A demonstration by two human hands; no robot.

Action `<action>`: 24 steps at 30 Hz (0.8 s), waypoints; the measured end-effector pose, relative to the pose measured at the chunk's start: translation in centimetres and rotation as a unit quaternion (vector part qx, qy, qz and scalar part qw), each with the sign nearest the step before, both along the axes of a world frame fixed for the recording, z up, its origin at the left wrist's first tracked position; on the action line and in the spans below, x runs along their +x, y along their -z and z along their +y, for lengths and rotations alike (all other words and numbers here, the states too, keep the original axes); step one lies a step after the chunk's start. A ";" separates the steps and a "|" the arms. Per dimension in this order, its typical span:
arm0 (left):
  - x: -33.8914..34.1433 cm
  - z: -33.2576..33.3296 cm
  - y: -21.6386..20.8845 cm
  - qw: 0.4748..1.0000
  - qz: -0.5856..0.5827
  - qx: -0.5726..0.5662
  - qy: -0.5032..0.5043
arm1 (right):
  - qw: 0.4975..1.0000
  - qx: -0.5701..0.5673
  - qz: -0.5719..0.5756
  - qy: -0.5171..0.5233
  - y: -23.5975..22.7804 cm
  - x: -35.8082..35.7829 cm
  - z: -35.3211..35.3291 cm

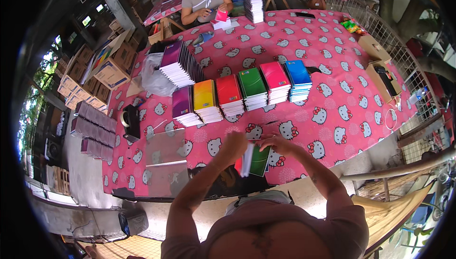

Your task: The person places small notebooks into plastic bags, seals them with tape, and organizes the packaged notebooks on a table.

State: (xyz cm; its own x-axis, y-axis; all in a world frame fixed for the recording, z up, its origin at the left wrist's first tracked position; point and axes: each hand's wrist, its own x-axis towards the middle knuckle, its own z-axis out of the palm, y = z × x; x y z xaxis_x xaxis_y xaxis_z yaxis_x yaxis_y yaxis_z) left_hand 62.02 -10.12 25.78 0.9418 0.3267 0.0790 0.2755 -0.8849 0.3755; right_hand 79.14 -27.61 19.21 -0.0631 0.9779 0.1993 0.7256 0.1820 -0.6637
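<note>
At the table's (311, 116) near edge, the left hand (235, 145), its fingers too blurred to tell, is beside a green notebook (259, 161); the right hand's (279, 144) fingers pinch its top, apparently to steady it. Beyond, notebook stacks (253, 82) run purple to blue, seemingly parted by colour, blocking the straight way across.

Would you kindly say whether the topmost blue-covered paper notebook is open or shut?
Shut: the blue cover lies flat over white pages.
</note>
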 end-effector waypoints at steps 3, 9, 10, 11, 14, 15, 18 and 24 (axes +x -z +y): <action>1.9 0.3 1.2 0.967 0.041 -0.228 -0.104 | 0.988 -0.080 0.108 0.081 -1.7 2.0 0.8; 1.4 10.0 -2.1 0.943 -0.131 0.239 -0.193 | 0.862 0.198 -0.283 0.371 -7.2 8.2 7.3; 1.2 11.6 -1.9 0.956 -0.045 0.236 -0.166 | 0.854 0.129 -0.301 0.404 -6.8 9.8 7.6; -0.2 13.7 -1.1 0.953 -0.075 0.263 -0.126 | 0.843 0.132 -0.327 0.406 -7.2 10.2 8.5; -2.9 11.7 -3.8 0.958 -0.183 0.179 -0.130 | 0.886 0.189 -0.192 0.377 -9.2 8.6 6.3; -3.4 10.4 -4.9 0.959 -0.208 0.120 -0.152 | 0.899 0.201 -0.091 0.379 -10.1 7.0 4.4; -5.3 4.9 -8.2 0.940 -0.285 0.010 -0.187 | 0.910 0.193 0.244 0.272 -7.4 3.1 0.1; -9.4 -7.1 2.0 0.969 -0.207 0.101 0.093 | 0.983 0.064 0.107 0.135 1.2 -1.4 -0.8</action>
State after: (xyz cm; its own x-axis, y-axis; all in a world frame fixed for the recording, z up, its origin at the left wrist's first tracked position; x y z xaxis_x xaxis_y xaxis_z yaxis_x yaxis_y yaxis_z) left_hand 52.60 -17.22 23.76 0.8570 0.0937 0.5067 -0.0321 -0.9717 0.2339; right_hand 77.78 -28.38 18.02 0.2525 0.9192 0.3023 0.6059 0.0933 -0.7901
